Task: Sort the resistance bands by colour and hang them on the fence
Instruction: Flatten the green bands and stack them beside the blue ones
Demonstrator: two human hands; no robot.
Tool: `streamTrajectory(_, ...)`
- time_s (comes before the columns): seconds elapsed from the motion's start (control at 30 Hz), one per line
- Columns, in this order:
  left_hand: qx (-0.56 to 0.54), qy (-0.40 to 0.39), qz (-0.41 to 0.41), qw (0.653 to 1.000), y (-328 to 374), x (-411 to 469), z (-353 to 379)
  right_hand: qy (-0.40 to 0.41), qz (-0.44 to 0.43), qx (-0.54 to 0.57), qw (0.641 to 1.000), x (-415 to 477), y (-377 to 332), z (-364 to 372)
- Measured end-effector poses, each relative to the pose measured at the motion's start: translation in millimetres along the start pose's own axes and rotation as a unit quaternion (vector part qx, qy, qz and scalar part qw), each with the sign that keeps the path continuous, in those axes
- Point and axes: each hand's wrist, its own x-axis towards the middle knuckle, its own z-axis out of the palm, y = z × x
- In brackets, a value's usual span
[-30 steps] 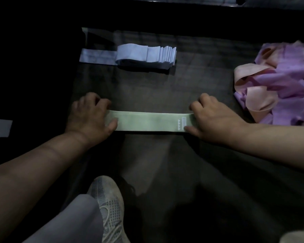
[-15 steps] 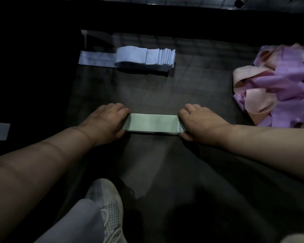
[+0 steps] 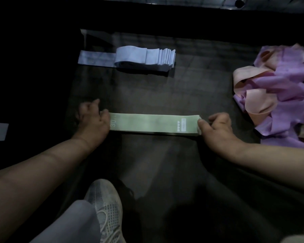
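The left end of the stack of pale-green flat elastic resistance bands point(image 3: 153, 124) is held in the closed grip of the left hand point(image 3: 93, 120), fingers curled. The right end is pinched by the right hand point(image 3: 216, 128), thumb at the layered edge. The stack is laid flat on the dark floor point(image 3: 165, 95), its long axis running left to right, nearer than the pale-blue folded bands point(image 3: 144, 57).
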Motion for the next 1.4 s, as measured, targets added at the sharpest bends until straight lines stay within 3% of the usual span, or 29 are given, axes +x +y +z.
streamTrajectory(0.07, -0.047, -0.031, -0.063, 0.996, -5, 1, 4, -0.050, 0.034, 0.033, 0.998, -1, 4, 2)
streamTrajectory(0.17, -0.056, -0.040, -0.048, 0.996, -12, 3, 11, -0.077, 0.008, 0.012, 0.997, -4, 5, 5)
streamTrajectory(0.37, -0.049, -0.041, -0.034, 0.997, -11, 6, 10, -0.061, 0.004, -0.005, 0.998, -5, 5, 9)
streamTrajectory(0.47, 0.043, -0.019, 0.022, 0.999, -2, -2, 3, -0.004, -0.032, -0.075, 0.997, -11, 0, 3)
streamTrajectory(0.53, 0.123, -0.008, 0.174, 0.977, 2, -6, -3, 0.038, -0.178, -0.203, 0.962, -14, -8, -3)
streamTrajectory(0.6, 0.194, -0.041, 0.315, 0.928, 3, -4, -5, -0.014, -0.311, -0.327, 0.892, -10, -19, -9)
streamTrajectory(0.67, 0.253, -0.074, 0.380, 0.886, 3, 1, -3, -0.077, -0.366, -0.423, 0.825, 0, -31, -6)
streamTrajectory(0.73, 0.273, -0.099, 0.384, 0.877, 7, 6, 0, -0.091, -0.377, -0.472, 0.792, 7, -40, 4)
streamTrajectory(0.9, 0.285, -0.124, 0.391, 0.866, 20, 15, -3, -0.105, -0.366, -0.444, 0.811, 20, -47, 16)
streamTrajectory(1.4, 0.333, -0.129, 0.403, 0.843, 25, 20, -3, -0.070, -0.384, -0.451, 0.803, 21, -43, 18)
